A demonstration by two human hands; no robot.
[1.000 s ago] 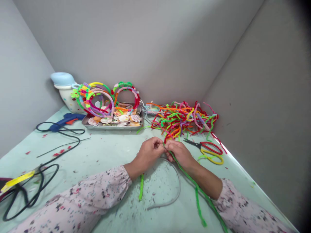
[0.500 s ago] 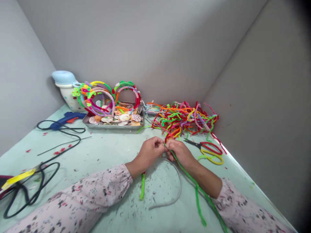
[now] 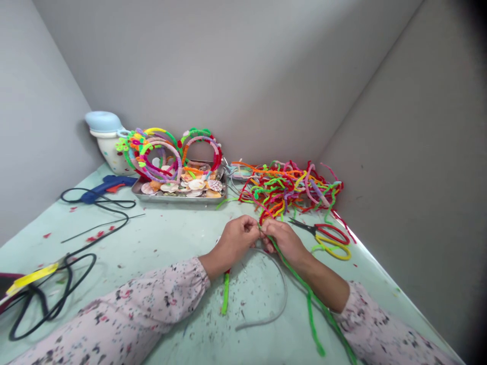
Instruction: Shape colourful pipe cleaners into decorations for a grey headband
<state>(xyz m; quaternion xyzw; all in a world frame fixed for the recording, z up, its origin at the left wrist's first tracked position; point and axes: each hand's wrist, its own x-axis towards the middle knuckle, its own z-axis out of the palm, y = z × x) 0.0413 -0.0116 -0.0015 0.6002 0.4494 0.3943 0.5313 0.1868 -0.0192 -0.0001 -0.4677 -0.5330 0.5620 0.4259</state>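
Over the table (image 3: 182, 235), a green fuzzy stem (image 3: 310, 292) is pinched by left hand (image 3: 238, 239) and right hand (image 3: 284, 243), held close together. Grey wire (image 3: 262, 323) is seen curved below.

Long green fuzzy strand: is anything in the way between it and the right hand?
Nothing visible: the right hand touches the long green fuzzy strand directly. The scissors lie off to the right, not between them.

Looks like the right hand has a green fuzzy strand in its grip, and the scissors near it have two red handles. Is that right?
Not quite: the head view shows that the scissors have one red handle and one yellow. The right hand near them does grip a green fuzzy strand.
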